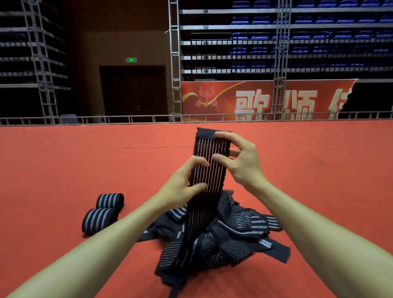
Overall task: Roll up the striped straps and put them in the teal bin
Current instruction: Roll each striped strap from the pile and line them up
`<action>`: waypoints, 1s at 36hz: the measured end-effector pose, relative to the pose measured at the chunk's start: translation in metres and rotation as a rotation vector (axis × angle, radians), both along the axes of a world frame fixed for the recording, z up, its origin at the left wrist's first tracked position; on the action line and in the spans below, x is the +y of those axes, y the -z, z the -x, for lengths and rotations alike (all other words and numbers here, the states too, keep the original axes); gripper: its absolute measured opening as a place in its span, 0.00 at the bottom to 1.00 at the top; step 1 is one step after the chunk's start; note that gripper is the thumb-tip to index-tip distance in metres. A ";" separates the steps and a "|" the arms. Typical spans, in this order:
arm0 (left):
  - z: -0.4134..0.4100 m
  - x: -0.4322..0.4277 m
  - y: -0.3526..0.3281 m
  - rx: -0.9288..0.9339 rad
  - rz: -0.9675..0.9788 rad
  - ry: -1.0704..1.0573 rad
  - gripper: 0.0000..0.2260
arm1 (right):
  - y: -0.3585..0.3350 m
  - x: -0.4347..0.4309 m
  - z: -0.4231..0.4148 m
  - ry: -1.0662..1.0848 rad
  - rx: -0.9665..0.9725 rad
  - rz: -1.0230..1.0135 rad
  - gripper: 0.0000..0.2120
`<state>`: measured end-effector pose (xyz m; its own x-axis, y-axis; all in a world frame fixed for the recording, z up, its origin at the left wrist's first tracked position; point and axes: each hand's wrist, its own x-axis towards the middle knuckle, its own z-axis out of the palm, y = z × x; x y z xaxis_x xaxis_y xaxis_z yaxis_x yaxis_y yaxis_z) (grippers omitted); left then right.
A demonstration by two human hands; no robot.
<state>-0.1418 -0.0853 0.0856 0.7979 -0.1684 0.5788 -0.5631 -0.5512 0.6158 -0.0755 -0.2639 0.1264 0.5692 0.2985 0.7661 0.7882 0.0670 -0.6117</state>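
Held strap [209, 163]: black with thin pale stripes, raised upright, lower end running down into the pile.
Left grip [179, 184]: pinches the strap's left edge, low down.
Right grip [240, 160]: pinches the right edge near the top.
Pile [227, 233]: loose striped straps on the red floor [52, 163], 6 o'clock of the grips.
Rolls [109, 200]: two, just beside each other, 9 o'clock of the pile.

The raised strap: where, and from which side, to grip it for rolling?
At its free top end, by the plain black tab, pinched from the right edge, where the right hand holds it. The strap stands upright, its lower length trailing into the pile, so probably only the top can curl.
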 end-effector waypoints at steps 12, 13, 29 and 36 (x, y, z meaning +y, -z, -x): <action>0.003 -0.035 0.038 0.145 -0.014 -0.021 0.35 | -0.044 -0.027 -0.007 0.197 -0.145 0.037 0.20; 0.003 -0.037 0.040 0.166 -0.017 -0.010 0.36 | -0.047 -0.031 -0.008 0.223 -0.163 0.039 0.20; -0.016 -0.082 0.074 0.289 0.043 0.113 0.38 | -0.036 -0.088 -0.040 0.416 -0.114 0.082 0.23; -0.051 -0.076 0.121 0.377 -0.199 0.029 0.39 | 0.027 -0.092 -0.068 0.408 -0.030 0.144 0.22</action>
